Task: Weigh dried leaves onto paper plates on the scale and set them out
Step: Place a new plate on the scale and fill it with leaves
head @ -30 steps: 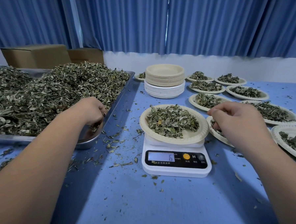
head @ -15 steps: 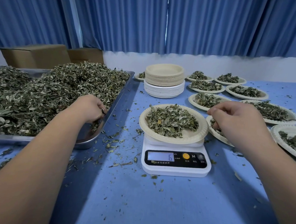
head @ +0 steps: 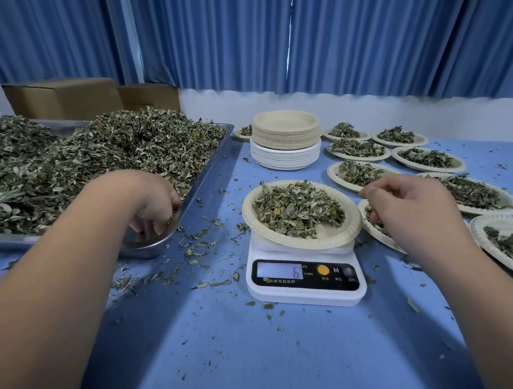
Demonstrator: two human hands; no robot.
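While the scale (head: pixel 305 281) reads 6 under its paper plate (head: pixel 337 238) of dried leaves (head: pixel 297 210), my right hand (head: pixel 412 211) hovers just right, fingertips bunched to adjust; left hand (head: pixel 153 206) curls in the steel tray (head: pixel 145 249) leftward. Whether either holds any, can't tell.

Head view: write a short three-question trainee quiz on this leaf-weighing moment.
1. True or false: the white digital kitchen scale displays 6.
2. Which hand reaches into the shiny steel tray heaped with dried green leaves? A left, B right.
3. Fill in: the stack of empty round paper plates stands ___ the scale.
Key: 1 true; 2 A, the left hand; 3 behind.
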